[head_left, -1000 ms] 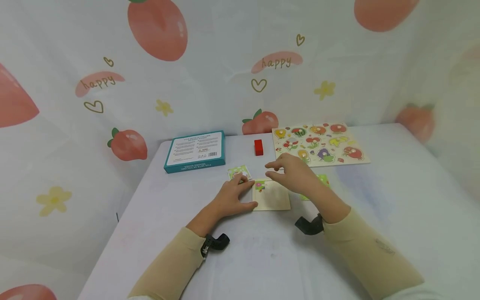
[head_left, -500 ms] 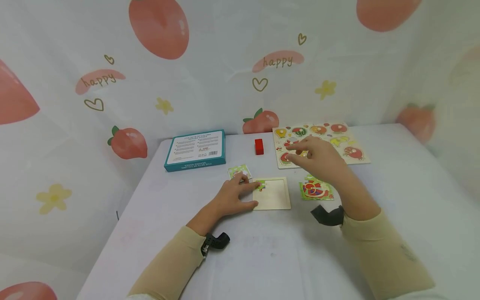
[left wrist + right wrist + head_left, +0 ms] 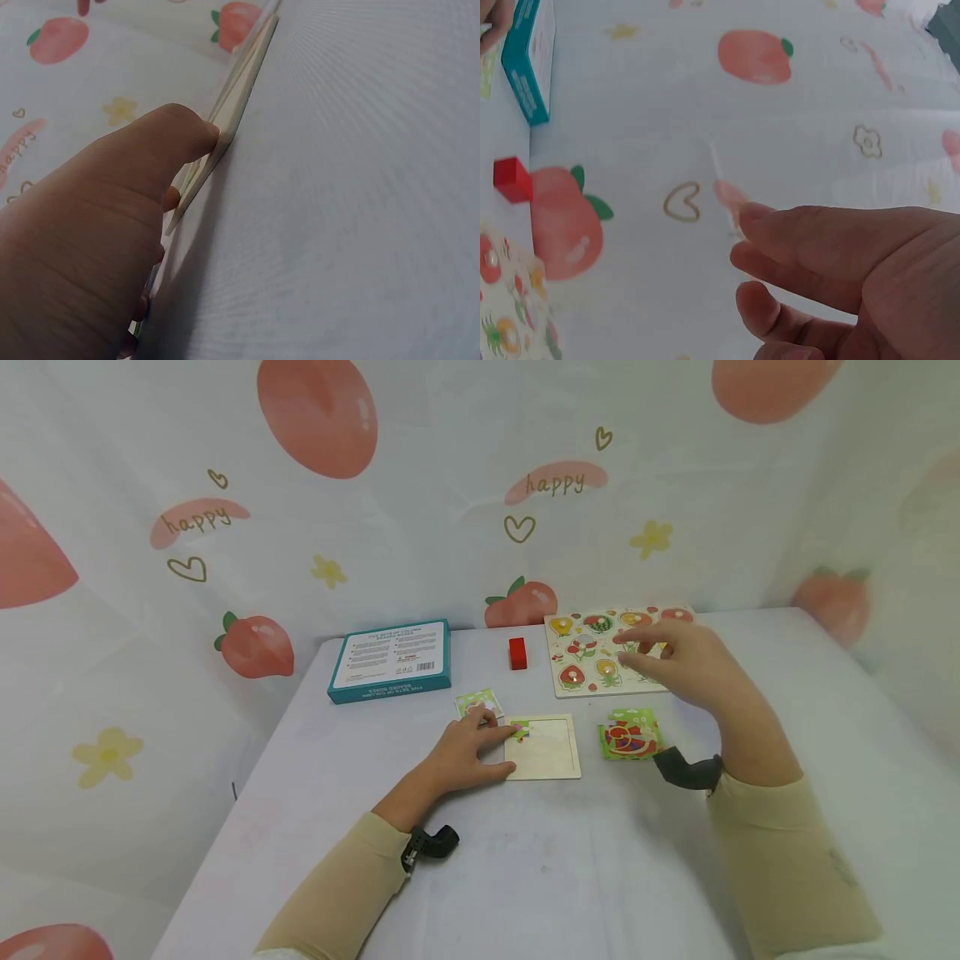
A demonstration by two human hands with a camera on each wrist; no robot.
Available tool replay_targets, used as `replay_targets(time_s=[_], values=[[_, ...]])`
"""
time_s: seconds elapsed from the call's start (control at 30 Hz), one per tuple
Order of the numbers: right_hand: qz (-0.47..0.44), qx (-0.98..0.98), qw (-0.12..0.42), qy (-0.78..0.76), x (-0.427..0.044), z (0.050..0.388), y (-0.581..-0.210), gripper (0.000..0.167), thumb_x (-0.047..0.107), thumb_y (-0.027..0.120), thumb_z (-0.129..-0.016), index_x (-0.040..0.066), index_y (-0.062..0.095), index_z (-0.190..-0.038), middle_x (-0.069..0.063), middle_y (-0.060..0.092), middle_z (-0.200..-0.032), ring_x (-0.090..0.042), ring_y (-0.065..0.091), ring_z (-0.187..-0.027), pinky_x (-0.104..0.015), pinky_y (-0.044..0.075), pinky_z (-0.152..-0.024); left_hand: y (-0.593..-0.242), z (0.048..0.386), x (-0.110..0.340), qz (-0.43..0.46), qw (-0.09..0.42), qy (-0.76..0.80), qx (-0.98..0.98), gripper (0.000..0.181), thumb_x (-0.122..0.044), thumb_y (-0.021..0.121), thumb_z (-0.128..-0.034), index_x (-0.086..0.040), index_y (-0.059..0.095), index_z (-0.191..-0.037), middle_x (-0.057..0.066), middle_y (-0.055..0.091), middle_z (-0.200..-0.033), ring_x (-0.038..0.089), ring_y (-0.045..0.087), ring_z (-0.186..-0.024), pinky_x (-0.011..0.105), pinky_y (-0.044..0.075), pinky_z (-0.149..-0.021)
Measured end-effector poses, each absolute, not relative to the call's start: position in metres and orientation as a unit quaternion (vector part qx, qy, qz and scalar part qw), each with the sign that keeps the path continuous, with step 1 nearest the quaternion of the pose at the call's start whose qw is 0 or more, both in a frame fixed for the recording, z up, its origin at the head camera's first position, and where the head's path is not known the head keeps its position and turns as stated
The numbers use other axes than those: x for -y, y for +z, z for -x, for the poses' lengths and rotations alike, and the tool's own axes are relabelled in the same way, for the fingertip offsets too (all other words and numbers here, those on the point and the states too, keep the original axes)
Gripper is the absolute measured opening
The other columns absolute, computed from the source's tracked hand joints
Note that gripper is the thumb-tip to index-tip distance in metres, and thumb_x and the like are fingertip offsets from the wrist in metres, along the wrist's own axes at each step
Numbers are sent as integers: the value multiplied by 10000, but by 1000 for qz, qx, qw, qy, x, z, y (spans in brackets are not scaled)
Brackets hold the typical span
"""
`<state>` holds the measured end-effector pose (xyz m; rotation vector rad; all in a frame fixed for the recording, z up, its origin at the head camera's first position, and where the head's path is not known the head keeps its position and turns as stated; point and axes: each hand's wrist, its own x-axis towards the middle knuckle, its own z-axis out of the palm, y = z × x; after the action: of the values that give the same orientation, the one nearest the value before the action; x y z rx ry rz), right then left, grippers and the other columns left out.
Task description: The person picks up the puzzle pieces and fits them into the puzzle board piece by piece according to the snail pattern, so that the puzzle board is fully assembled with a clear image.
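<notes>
White table (image 3: 495, 893); pale, rimmed board (image 3: 547, 756).

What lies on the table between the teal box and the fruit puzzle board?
A red block lies between the teal box and fruit puzzle board, as the head view shows.

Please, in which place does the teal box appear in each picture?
Head: the teal box is left of centre, left of the red block.
Left wrist: not visible.
Right wrist: its teal side shows at upper left, above the red block.
Shared landmark: the fruit-printed backdrop.
</notes>
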<state>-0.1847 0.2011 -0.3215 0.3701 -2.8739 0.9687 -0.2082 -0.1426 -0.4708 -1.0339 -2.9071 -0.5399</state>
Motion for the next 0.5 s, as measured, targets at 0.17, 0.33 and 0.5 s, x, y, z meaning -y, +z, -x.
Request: replay_targets(time_s=[0.17, 0.33, 0.5], values=[[-103, 948, 15, 301, -216, 195, -328, 451, 305, 709, -967, 80, 669, -1355, -88, 624, -1024, -281, 523, -839, -401, 425, -643, -470, 207, 142, 329, 10, -174, 928, 610, -490, 749, -868, -285, 632, -1430, 7, 485, -1180, 157, 452, -936, 316, 398, -748], [-102, 950, -9, 296, -229, 204, -337, 518, 334, 728, -956, 34, 645, -1371, -83, 625, -1013, -286, 520, -862, -394, 421, -648, -471, 208, 142, 330, 12, -175, 928, 608, -492, 751, -869, -276, 637, -1426, 11, 486, -1178, 158, 452, -928, 320, 394, -748], [-105, 947, -49, 298, -237, 210, -348, 533, 317, 748, -942, 10, 635, -1364, -93, 622, -1051, -294, 514, -907, -394, 423, -681, -473, 209, 143, 326, 10, -172, 930, 608, -512, 740, -871, -289, 634, -1427, 4, 484, -1191, 152, 451, -941, 311, 397, -760]])
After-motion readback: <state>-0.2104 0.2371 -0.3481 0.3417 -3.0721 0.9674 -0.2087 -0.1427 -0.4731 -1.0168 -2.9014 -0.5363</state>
